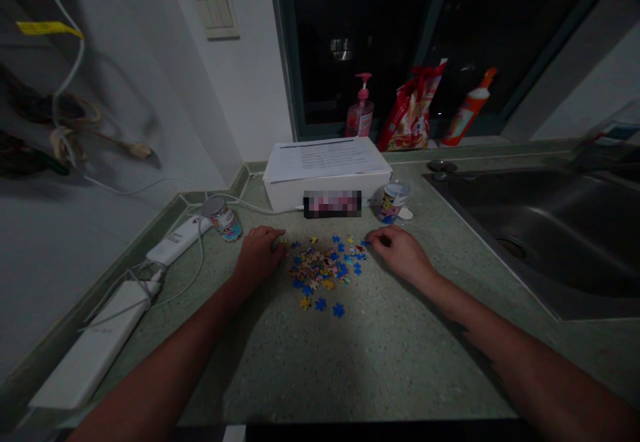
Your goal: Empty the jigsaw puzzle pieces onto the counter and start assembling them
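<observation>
Entry: we log the left hand (259,255) and right hand (400,253) relaxed, gripping nothing visible, flanking loose jigsaw pieces (320,270) on the speckled surface (390,362), where a careless wrist sweep could scatter them toward the sink (550,229) on the right.

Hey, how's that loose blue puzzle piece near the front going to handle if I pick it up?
The blue piece looks thin and flat, so it's probably light and fairly stiff. Lying flat on the counter, it likely won't roll, though its low edge may be fiddly to pinch.
</observation>
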The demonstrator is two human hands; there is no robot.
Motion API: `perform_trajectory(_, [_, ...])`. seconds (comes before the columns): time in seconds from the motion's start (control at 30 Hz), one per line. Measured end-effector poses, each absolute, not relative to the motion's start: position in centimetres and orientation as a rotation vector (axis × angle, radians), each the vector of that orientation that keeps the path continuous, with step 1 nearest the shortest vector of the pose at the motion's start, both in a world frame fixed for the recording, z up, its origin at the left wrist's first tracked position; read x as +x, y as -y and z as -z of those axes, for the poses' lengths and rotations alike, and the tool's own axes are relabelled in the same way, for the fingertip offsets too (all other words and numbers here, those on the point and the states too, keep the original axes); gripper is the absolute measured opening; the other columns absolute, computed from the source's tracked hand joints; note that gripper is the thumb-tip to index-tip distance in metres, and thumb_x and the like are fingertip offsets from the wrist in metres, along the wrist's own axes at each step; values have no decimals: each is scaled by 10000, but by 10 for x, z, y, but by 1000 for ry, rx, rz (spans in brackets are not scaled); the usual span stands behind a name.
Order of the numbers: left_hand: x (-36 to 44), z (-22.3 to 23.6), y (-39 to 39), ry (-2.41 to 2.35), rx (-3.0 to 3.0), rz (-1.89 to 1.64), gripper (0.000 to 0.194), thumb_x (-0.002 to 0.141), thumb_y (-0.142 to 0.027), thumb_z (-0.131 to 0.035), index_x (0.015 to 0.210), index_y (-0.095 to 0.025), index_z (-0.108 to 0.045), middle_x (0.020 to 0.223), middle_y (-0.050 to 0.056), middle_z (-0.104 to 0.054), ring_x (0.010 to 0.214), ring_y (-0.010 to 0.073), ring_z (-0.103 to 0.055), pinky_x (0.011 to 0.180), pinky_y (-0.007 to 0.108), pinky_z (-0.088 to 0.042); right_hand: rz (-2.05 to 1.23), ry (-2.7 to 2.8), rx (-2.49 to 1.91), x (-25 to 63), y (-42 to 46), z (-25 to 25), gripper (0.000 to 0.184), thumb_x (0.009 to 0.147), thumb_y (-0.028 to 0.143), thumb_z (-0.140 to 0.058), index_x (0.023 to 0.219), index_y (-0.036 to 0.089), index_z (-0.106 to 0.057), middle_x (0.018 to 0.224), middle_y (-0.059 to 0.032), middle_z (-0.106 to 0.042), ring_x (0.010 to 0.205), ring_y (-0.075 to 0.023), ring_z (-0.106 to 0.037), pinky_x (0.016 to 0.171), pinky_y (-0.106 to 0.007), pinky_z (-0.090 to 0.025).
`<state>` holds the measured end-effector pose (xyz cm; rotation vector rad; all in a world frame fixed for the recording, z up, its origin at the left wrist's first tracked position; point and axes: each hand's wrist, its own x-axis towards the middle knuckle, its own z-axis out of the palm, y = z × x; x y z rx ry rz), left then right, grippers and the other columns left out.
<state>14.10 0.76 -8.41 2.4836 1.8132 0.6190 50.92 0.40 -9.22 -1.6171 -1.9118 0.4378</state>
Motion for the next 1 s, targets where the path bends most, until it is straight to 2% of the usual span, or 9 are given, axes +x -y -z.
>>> perform_trajectory(0.13, [150,76,3,-1565,2556,-654,223,955,-220,-671,1108,-195,-830,1093,120,-765,1070,308,-678,990,490,-533,-419,1898,-1613,509,-3,92,229,895,272,-590,929,241,-815,1007,-94,-796,918,-265,-722,855,-394,-532])
perform_trajectory(0.27, [160,76,15,-1317,2650,-563,247,955,-176,-653,1107,-248,-834,1143,101,-768,1098,283,-679,1019,485,-523,-423,1898,-1601,508,-2,92,228,903,268,-593,936,244,-817,1004,-94,-801,923,-266,-724,863,-400,-535])
perform_trajectory(0.53, [159,79,15,-1442,2642,-523,180,936,-164,-672,1026,-229,-814,1148,93,-766,1092,293,-680,1015,506,-525,-425,1904,-1606,509,-4,93,266,915,298,-564,939,230,-821,1016,-104,-794,930,-272,-719,869,-411,-528])
perform_trajectory(0.7, [167,76,15,-1438,2637,-548,226,978,-231,-673,1167,-224,-796,1156,106,-761,1101,297,-670,1014,498,-527,-415,1900,-1612,508,-3,95,270,908,318,-569,936,241,-826,982,-104,-790,884,-265,-706,815,-404,-521])
perform_trajectory(0.9, [178,69,11,-1358,2706,-497,256,1013,-222,-648,1227,-244,-787,1212,107,-748,1154,297,-656,1054,494,-509,-426,1901,-1596,508,-4,94,272,910,304,-567,934,235,-829,1011,-106,-796,904,-265,-714,837,-403,-528])
perform_trajectory(1.0, [181,62,8,-1252,2745,-413,330,1005,-175,-628,1294,-254,-765,1283,113,-733,1197,306,-639,1084,505,-488,-416,1912,-1616,508,-4,93,258,904,281,-576,933,231,-828,1011,-105,-794,925,-272,-723,851,-400,-529])
